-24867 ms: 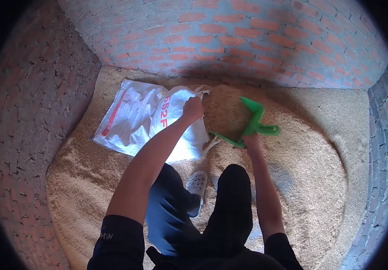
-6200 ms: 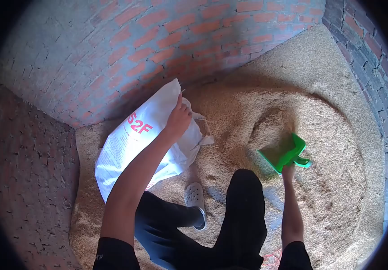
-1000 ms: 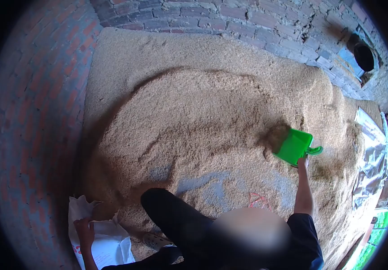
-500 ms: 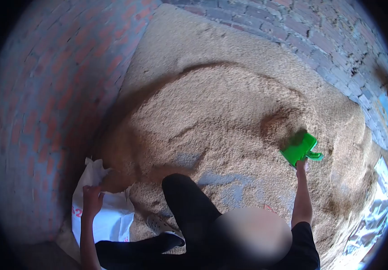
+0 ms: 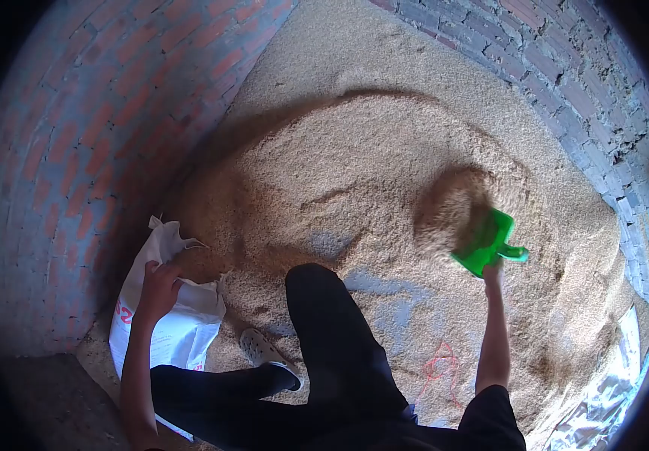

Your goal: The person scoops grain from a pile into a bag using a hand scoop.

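Note:
My right hand (image 5: 493,271) is closed round the handle of a green plastic scoop (image 5: 494,234). The scoop is dug into a heap of small tan grain (image 5: 354,150), and loose grain is heaped at its left edge, blurred by motion. At lower left, my left hand (image 5: 160,289) grips the rim of a white sack (image 5: 178,342) with red print. The sack's mouth gapes toward the heap, with grain inside near the opening. The fingertips of my left hand are partly hidden by the hand itself.
Brick walls rise at the left (image 5: 106,143) and right (image 5: 558,83). Greyish floor (image 5: 392,289) shows through thin grain by my knee. A red string (image 5: 441,364) lies on the grain. Shiny plastic sheeting (image 5: 610,398) is at lower right. My shoe (image 5: 264,352) stands beside the sack.
The scoop in my right hand has moved a little left and pushed grain up in front of it. My left hand stays on the sack's rim. The camera view has shifted.

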### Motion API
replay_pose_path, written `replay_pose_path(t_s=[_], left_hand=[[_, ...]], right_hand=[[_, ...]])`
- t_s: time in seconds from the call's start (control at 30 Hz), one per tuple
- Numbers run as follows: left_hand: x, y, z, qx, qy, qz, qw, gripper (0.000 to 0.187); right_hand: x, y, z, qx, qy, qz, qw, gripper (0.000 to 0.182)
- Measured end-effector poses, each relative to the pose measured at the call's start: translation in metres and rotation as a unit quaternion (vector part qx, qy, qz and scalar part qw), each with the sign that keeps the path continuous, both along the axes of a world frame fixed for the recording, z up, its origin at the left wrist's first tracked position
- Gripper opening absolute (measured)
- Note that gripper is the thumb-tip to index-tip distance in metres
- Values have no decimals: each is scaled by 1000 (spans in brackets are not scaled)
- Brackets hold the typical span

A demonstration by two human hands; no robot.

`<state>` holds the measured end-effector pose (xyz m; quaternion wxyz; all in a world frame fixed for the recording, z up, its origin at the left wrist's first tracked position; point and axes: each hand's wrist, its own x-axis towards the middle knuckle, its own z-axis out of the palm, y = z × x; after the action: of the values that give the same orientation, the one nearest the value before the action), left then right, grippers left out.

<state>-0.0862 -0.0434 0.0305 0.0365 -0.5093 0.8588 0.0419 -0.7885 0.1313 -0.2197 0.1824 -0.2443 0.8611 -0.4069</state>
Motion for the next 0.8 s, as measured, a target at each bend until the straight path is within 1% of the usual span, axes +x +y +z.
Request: replay_pose_path(t_s=[0.03,0.1,0.13,0.17,0.2,0.23,0.3,0.37,0.4,0.47,0.5,0.53,0.57,0.6,0.63,0.67,0.7,0.73,0.77,0.8], left_hand=[[0,1,0,3,-6,-5,1000,9],[1,1,-1,11,-5,1,1000,9],[2,1,-2,18,-3,7,1000,9],[3,2,-3,15,-4,15,1000,9],[3,2,-4,7,1,4,1000,9],[4,3,-5,-1,6,-7,1000,9],[6,2,-5,-5,1,-2,1000,9],[7,3,-7,-5,-1,0,1000,9],[8,4,-8,0,-15,4,1000,11],[10,5,-13,4,-25,20,999,12],[11,5,-18,10,-31,8,999,14],[13,7,-22,14,-36,-3,999,15],[12,8,-25,13,-33,9,999,15],[10,10,-28,13,-49,-13,999,14],[9,12,-32,12,-65,-35,997,14],[9,14,-39,11,-63,-24,998,14],[9,15,-46,6,-60,-56,997,12],[10,14,-50,-2,-57,-87,995,12],[9,14,-54,-5,-56,-76,996,12],[9,14,-56,12,-78,-83,993,11]], right_hand=[[12,-14,6,5,-21,53,998,44],[29,-55,-35,107,52,153,981,44],[69,-79,-27,88,129,189,969,33],[101,-103,-27,85,101,238,962,41],[130,-131,-43,35,127,267,955,39],[166,-153,-22,51,86,302,948,37],[234,-185,23,-68,64,335,938,38],[270,-206,37,-159,159,399,889,52],[280,-208,52,-159,158,406,886,52],[294,-210,83,-158,111,378,905,56],[290,-209,83,-135,102,347,922,55],[273,-203,75,-129,119,327,929,47],[257,-197,67,-122,136,306,934,39],[241,-191,59,-115,152,285,939,32],[219,-180,55,-78,147,256,952,24],[201,-165,54,-78,116,214,967,24],[167,-147,34,-50,169,234,956,28],[159,-129,52,-20,89,169,981,35],[123,-112,19,-84,1,147,986,40],[97,-91,2,-112,-80,102,985,40]])
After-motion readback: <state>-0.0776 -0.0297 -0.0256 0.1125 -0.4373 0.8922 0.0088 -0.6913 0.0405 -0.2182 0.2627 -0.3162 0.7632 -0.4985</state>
